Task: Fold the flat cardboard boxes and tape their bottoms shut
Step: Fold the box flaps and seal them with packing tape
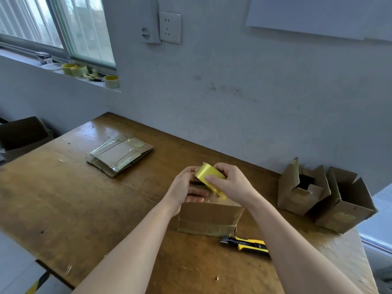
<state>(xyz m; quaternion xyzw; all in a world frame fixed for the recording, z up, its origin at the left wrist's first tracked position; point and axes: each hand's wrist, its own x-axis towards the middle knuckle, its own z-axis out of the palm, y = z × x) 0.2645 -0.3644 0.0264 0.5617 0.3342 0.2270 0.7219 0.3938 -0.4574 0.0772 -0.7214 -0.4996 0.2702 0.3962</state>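
Now we are at the taping step: our right hand (230,183) grips the yellow tape roll (210,177), our left hand (188,187) pinches at its far edge, both just above the folded box (209,217). Next, we judge, comes freeing the tape end and pressing it onto the box.

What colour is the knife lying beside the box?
Yellow and black utility knife, seen in the head view.

Both hands on a yellow roll of packing tape (209,176) above a small brown cardboard box (209,217) on the wooden tabletop (84,209): left hand (186,187) at its left edge, right hand (230,183) gripping it. Yellow-black utility knife (247,244) just right of box. Flat taped cardboard stack (118,154) far-left. 2 open folded cardboard boxes (324,196) at right edge.
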